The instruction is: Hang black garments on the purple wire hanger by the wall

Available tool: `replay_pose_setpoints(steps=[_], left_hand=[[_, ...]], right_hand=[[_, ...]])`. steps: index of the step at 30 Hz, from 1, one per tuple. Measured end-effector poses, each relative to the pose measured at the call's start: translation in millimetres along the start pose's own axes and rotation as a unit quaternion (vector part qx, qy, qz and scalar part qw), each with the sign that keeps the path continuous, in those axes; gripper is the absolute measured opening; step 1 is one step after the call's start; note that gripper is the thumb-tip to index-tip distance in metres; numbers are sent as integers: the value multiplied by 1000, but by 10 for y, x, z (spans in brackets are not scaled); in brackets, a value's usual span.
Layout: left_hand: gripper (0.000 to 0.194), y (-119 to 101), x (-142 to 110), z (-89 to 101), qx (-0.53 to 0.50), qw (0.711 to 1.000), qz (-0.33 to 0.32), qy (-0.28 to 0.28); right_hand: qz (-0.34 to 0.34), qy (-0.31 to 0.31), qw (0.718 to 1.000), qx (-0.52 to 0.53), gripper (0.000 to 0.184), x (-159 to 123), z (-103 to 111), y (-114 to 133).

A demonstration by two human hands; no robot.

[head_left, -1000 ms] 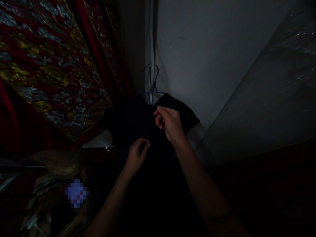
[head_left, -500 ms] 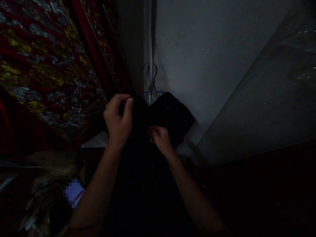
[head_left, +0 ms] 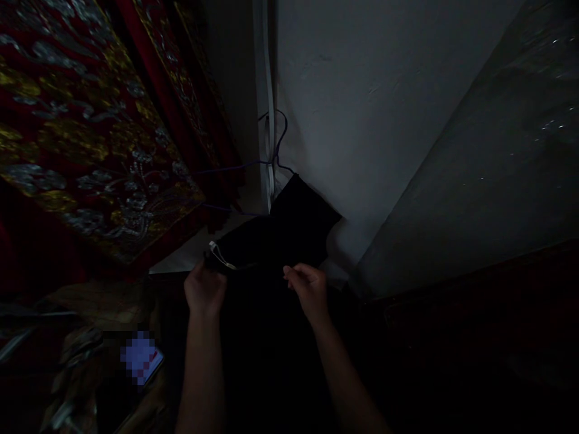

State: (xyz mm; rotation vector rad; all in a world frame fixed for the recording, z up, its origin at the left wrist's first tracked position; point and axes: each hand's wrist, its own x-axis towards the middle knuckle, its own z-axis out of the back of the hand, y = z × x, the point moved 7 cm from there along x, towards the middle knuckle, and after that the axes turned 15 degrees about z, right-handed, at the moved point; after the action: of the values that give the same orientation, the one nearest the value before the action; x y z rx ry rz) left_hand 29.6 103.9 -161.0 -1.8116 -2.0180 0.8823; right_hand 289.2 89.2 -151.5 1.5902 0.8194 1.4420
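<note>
A black garment hangs by its right shoulder from a thin purple wire hanger, whose left arm is bare. My left hand is closed on the garment's left part, below that bare arm. Beside its fingers a white cord with a small tag lies over the dark cloth. My right hand is closed in a pinch at the front of the garment, lower than the hanger. In the dark, the folds between the two hands cannot be made out.
The hanger hooks on a pale strap running down the wall. Red cloth with gold and silver embroidery hangs at the left. A lit, blurred-out phone lies at lower left among cloth. Clear plastic sheeting covers the right side.
My left hand has moved down, drawing the garment's left shoulder off the hanger and baring its wire arm. My right hand has moved slightly down and right. The white cord has come into view.
</note>
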Motion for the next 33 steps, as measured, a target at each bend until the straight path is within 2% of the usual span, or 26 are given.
replay_pose_setpoints(steps=[3,5,7,9,11,13,15,16,18,19,21,23,24,25,26,28,31,33], left_hand=[[9,139,-133,-240,-13,999,49,17],[7,216,-273,-490,34,997,42,63],[11,310,-443,-731,130,986,7,103],[13,389,-613,-944,270,953,-53,128],[12,407,-744,-1098,393,900,-133,133],[12,345,-807,-1162,452,860,-206,120],[15,288,-786,-1136,459,849,-230,122],[20,298,-742,-1097,457,853,-210,139],[36,417,-626,-979,473,853,-119,187],[44,518,-573,-901,502,837,-60,208],[52,722,-510,-719,590,770,44,239],[52,823,-495,-567,660,697,103,261],[51,816,-493,-525,677,675,114,270],[51,759,-482,-511,686,667,104,271],[52,661,-461,-513,695,665,79,261],[52,381,-387,-521,725,656,7,208],[44,-23,-259,-475,781,607,-54,137],[41,-223,-174,-417,808,572,-63,125]], right_hand=[[-1,-66,998,-18,38,32,194,-73],[2,-45,999,-4,35,23,138,-76],[5,18,999,31,35,-22,-34,-57],[4,67,994,88,42,-91,-198,-26],[0,86,986,142,52,-135,-274,30],[12,129,978,164,55,-125,-303,158],[40,222,965,133,44,-67,-320,350],[61,268,956,103,37,-17,-309,456],[104,326,939,36,25,145,-234,654],[129,337,933,10,19,257,-176,749],[190,309,932,-18,14,535,-34,934],[253,210,944,-33,19,852,137,1071],[274,153,948,-43,24,997,205,1093],[280,110,952,-54,30,1125,233,1069],[266,92,957,-63,33,1237,211,992],[184,109,973,-85,30,1411,66,701],[68,133,982,-112,25,1517,-81,238],[55,130,982,-124,21,1528,-43,81]])
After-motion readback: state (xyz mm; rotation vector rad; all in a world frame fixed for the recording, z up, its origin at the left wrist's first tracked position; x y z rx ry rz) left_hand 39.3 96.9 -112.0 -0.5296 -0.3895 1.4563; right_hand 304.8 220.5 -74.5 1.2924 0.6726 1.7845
